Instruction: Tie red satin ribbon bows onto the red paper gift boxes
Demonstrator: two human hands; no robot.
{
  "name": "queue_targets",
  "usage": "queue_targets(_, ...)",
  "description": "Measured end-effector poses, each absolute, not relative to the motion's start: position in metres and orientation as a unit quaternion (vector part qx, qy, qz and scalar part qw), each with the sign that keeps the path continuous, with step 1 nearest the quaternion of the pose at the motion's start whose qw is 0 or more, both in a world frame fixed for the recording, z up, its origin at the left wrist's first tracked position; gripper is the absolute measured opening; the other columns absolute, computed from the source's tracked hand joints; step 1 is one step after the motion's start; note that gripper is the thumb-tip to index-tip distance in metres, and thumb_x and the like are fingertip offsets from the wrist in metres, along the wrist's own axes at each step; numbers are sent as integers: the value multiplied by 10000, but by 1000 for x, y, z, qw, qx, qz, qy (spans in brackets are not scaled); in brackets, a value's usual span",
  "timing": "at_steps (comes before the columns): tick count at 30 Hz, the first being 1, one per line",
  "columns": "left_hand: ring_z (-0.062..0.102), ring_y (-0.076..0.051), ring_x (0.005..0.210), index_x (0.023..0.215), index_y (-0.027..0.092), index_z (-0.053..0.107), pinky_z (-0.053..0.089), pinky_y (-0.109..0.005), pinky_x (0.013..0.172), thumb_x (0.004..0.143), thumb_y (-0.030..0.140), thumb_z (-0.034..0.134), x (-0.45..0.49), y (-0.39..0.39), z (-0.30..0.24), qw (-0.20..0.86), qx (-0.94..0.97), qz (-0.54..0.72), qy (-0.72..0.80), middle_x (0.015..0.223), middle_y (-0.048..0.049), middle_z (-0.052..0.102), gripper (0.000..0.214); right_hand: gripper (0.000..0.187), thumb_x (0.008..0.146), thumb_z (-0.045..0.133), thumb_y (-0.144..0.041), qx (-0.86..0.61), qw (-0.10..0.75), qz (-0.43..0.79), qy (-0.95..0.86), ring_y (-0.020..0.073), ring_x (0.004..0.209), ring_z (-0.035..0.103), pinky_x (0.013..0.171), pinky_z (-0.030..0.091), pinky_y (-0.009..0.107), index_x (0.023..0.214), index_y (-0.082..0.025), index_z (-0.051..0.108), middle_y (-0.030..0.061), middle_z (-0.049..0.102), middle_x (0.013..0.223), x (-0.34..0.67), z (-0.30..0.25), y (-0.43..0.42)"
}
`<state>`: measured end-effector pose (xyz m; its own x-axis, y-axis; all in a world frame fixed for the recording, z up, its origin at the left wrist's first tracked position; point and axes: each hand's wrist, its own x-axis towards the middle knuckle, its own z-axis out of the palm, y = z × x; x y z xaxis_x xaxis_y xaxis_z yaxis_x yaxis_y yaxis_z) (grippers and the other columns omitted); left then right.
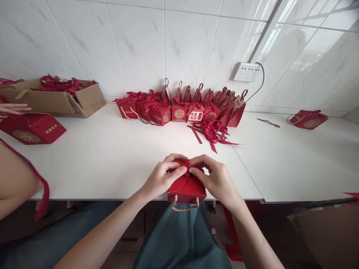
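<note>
A red gift box [187,189] with a beige rope handle [183,208] sits at the table's front edge, its handle hanging over my lap. My left hand [171,173] is closed at the top of the box, thumb and fingers pinching a curved lid flap near the centre. Opposite it, my right hand [209,172] also pinches the lid flaps, its fingertips almost meeting those of the left. The spot where the flaps come together is partly hidden by my fingers. Beyond my hands lies a heap of dark red ribbon [213,130].
Several finished-looking red boxes [179,112] line the wall. A cardboard carton [86,101] of ribbons stands back left. At left, another person's hand [14,108] is over a red box [33,129]. One more box [310,119] and a power socket [245,72] are at right.
</note>
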<state>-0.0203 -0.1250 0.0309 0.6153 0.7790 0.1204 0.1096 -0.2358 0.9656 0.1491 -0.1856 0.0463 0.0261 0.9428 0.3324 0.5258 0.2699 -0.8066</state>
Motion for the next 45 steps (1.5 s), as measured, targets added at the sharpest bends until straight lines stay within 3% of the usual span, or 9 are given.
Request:
queue_targets(3,509,-212,1129,717,183,668,426,-293,895,864,382,509,-20,-127,32,540,709,323,319,1199,-52,550,294,50,839,596,-219,-555,464,136,-677,192,1004,579,848,485,319,883,-222,619,47,633,1005,146,46,-199)
queue_targets(8,502,-215,1154,694,186,684,418,-296,936,863,387,517,-19,-128,32,537,708,329,320,1252,-41,541,312,59,840,591,-184,-574,434,59,-692,194,873,591,742,523,321,838,-203,647,62,625,896,137,40,-209)
queue_targets(13,530,-233,1139,703,204,712,451,-336,933,868,399,508,-21,-129,30,522,718,330,322,1308,-31,525,327,30,818,616,-199,-602,445,61,-660,191,813,613,711,543,330,792,-203,631,60,631,876,132,37,-204)
queue_targets(19,474,-263,1227,672,218,719,383,-405,1046,873,397,503,-21,-129,31,511,725,335,316,1342,-13,517,345,70,835,565,-174,-624,437,49,-646,197,811,606,700,540,341,793,-209,610,66,631,888,128,38,-202)
queue_targets(27,473,-255,1221,689,217,719,384,-401,1037,876,396,498,-24,-129,32,480,739,337,333,1324,-22,530,340,116,866,495,-137,-611,408,62,-676,194,807,576,706,524,341,808,-186,583,76,582,884,130,44,-202)
queue_targets(32,503,-243,1155,740,212,720,443,-367,945,865,395,516,-27,-130,39,401,776,337,350,1238,-56,564,301,136,883,450,-135,-600,340,114,-716,177,798,595,710,527,336,807,-191,548,82,529,986,145,60,-202)
queue_targets(38,548,-215,968,717,223,709,472,-336,810,843,372,558,-32,-129,45,277,803,361,384,943,-59,590,246,177,876,388,-96,-565,253,120,-776,177,767,604,692,531,352,811,-194,521,86,526,985,160,76,-197)
queue_targets(45,530,-91,630,797,195,641,459,-225,593,884,301,497,-33,-145,48,212,818,376,381,852,-19,517,200,155,906,424,-192,-604,235,100,-755,168,698,596,645,511,333,821,-212,552,65,559,940,165,75,-205)
